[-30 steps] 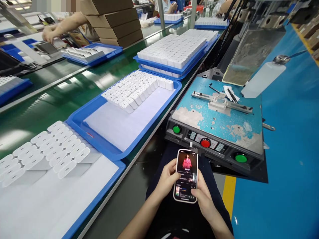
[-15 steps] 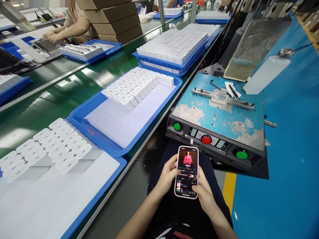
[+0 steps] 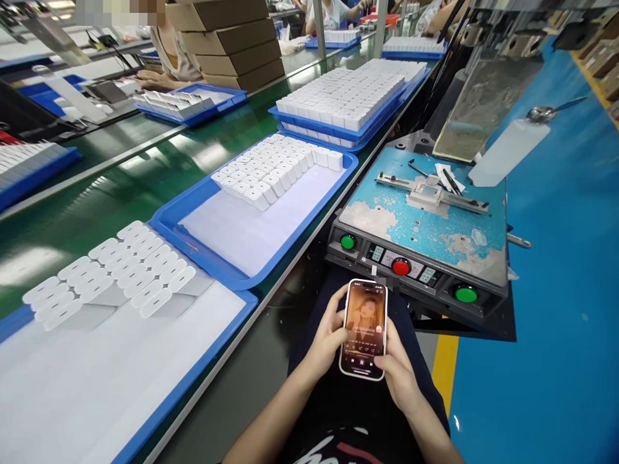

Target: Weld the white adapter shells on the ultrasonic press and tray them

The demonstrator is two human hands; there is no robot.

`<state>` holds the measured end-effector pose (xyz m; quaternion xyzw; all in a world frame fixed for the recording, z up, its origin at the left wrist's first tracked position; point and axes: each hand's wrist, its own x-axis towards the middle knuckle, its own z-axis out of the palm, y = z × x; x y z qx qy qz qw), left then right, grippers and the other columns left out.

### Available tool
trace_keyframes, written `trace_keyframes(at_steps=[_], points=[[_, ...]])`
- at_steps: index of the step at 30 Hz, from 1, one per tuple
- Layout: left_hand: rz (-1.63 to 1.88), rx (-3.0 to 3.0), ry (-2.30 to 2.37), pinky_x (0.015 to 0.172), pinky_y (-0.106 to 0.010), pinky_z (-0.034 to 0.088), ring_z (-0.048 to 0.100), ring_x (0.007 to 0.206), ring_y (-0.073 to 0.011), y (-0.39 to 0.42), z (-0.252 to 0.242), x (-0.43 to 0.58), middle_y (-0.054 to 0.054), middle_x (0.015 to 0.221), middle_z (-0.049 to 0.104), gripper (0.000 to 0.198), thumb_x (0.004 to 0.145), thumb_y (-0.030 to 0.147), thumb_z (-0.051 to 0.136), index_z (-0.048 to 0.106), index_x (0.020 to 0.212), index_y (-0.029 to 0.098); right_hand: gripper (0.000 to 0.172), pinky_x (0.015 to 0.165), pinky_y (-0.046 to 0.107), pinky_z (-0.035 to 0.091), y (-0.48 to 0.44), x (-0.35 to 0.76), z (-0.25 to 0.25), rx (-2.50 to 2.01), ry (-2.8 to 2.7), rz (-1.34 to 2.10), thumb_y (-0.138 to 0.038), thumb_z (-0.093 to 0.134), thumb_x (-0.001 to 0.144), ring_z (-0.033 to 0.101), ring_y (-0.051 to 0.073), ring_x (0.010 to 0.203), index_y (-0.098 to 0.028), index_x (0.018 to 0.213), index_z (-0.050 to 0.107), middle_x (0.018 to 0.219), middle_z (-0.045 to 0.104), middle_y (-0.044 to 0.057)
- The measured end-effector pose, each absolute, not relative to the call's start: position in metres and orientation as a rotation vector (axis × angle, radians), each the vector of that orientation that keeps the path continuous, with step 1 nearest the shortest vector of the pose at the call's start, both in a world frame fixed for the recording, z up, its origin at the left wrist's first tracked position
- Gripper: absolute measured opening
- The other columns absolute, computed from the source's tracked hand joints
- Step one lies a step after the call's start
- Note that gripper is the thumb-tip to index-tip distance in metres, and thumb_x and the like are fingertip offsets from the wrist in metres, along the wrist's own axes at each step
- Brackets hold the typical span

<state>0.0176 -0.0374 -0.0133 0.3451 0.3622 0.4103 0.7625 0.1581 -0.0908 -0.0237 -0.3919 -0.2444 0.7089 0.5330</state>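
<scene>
A smartphone point(image 3: 362, 322) in a pale case is held upright over my lap. Its lit screen shows an orange-brown picture with a row of playback controls below. My left hand point(image 3: 329, 335) is closed round the phone's left edge, the thumb lying on the screen. From the other side my right hand point(image 3: 399, 364) grips the lower right edge, its thumb over the bottom corner of the screen. The fingers behind the phone are mostly hidden.
Blue trays point(image 3: 227, 274) with white rounded cases point(image 3: 271, 171) line the green conveyor point(image 3: 130, 161) at left. A machine bed point(image 3: 372, 219) with green and red buttons and a metal fixture point(image 3: 430, 193) stands ahead. Beside it is a white bottle point(image 3: 510, 151). Cardboard boxes point(image 3: 236, 38) and co-workers are beyond.
The phone's screen has switched from a dark page with a pink-clad figure and a list to a brown player page. Both hands keep their hold. The view has shifted slightly.
</scene>
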Motion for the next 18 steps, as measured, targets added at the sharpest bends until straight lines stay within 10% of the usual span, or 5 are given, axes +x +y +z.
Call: trace_keyframes(at_steps=[9, 18], points=[[0.913, 0.734, 0.732, 0.069, -0.03, 0.048, 0.064, 0.075, -0.0205, -0.051, -0.009, 0.01, -0.004, 0.095, 0.069, 0.082, 0.06, 0.017, 0.055, 0.03, 0.138, 0.024, 0.056, 0.106, 0.048, 0.036, -0.099, 0.156, -0.02, -0.96, -0.579, 1.663, -0.033, 0.052, 0.08, 0.052, 0.029, 0.121, -0.025, 0.135, 0.044, 0.128, 0.06, 0.004], [0.857, 0.909, 0.666, 0.09, -0.038, 0.048, 0.051, 0.119, -0.0324, -0.061, 0.009, 0.008, -0.011, 0.142, 0.044, 0.095, 0.067, 0.017, 0.066, 0.018, 0.148, 0.029, 0.055, 0.107, 0.047, 0.036, -0.105, 0.155, -0.015, -0.902, -0.571, 1.637, -0.033, 0.058, 0.081, 0.051, 0.029, 0.123, -0.027, 0.134, 0.044, 0.13, 0.058, 0.005]])
